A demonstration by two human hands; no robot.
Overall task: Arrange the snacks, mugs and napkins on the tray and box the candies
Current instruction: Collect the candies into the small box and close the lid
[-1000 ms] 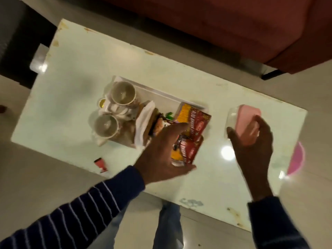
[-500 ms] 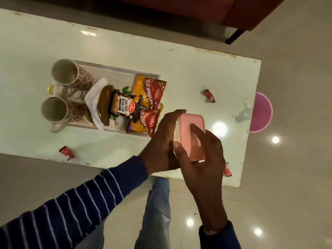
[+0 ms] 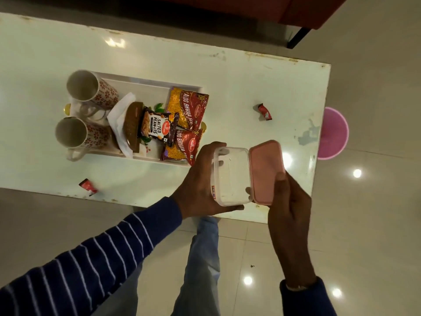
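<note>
Tray (image 3: 145,84) is loaded; left hand (image 3: 198,181) grips the empty box (image 3: 230,176), right hand (image 3: 289,201) pinches its lid (image 3: 266,172) off. Two candies (image 3: 265,111) beside the tray remain unboxed.

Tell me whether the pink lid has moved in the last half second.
Yes. The pink lid has come off the clear box and now sits to its right, farther from the tray.

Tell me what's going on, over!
Left hand holds clear plastic box, empty. Right hand holds its pink lid, off. Two red-wrapped candies loose on white table.
</note>
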